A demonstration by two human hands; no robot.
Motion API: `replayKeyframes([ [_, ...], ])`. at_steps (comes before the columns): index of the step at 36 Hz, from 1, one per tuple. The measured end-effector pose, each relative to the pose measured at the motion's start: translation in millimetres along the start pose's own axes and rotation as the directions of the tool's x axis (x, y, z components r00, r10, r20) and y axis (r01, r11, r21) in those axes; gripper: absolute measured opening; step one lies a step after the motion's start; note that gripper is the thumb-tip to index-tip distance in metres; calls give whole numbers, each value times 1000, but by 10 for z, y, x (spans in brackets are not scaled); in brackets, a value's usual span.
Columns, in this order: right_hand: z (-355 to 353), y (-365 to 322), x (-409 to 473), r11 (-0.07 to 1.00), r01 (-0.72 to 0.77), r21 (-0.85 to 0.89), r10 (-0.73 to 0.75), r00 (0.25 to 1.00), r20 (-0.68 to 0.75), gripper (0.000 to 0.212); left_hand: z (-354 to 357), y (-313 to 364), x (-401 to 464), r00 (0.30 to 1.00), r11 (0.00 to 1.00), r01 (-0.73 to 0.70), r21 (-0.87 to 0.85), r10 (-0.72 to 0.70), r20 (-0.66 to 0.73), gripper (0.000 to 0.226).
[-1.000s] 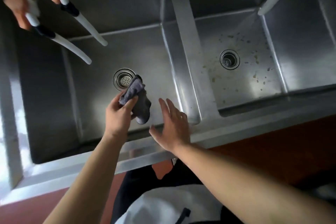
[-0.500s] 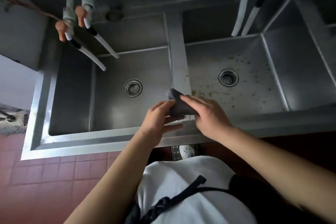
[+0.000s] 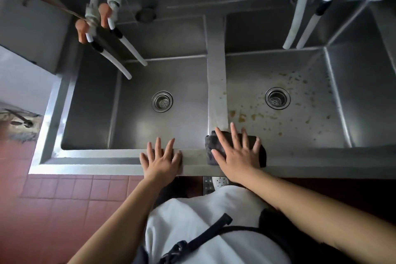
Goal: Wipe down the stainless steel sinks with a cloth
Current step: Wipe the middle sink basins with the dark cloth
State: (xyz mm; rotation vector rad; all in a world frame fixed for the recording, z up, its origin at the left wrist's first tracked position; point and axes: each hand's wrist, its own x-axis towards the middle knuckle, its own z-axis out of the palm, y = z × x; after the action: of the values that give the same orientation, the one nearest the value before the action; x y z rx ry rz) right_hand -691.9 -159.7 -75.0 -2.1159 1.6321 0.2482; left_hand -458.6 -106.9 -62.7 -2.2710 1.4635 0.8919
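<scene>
A dark grey cloth (image 3: 261,153) lies flat on the front rim (image 3: 107,157) of the stainless steel sinks, where the divider (image 3: 216,83) meets it. My right hand (image 3: 235,152) presses down on the cloth with fingers spread straight. My left hand (image 3: 161,157) rests flat on the bare rim just left of the cloth, fingers spread, holding nothing. The left basin (image 3: 182,83) looks clean around its drain (image 3: 162,101). The right basin (image 3: 310,118) is speckled with yellowish food bits around its drain (image 3: 277,98).
Two white taps with orange handles (image 3: 102,25) angle over the left basin; two more white spouts (image 3: 304,21) hang over the right basin. A third basin's wall (image 3: 364,83) shows at far right. Red floor tiles (image 3: 64,199) lie below left.
Both hands held the bunched cloth over the basin edge; now it lies spread on the front rim under my right hand, and my left hand has let go and moved left onto the rim.
</scene>
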Motion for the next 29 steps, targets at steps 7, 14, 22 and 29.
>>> replayKeyframes([
  [7,-77,-185,541,990,-33,135,43,997,-71,66,-167,49,86,981,996,78,31,-82,176,95],
  [14,-587,-247,1726,940,-143,310,187,975,-118,63,-102,-38,123,981,999,39,16,-41,189,119],
  [22,-1110,-222,2927,929,-165,332,225,963,-151,64,92,-112,167,997,1000,27,-14,-26,79,115],
  [29,-1137,-220,2986,930,-169,328,227,963,-148,66,107,-128,165,998,1000,14,-18,-13,67,114],
])
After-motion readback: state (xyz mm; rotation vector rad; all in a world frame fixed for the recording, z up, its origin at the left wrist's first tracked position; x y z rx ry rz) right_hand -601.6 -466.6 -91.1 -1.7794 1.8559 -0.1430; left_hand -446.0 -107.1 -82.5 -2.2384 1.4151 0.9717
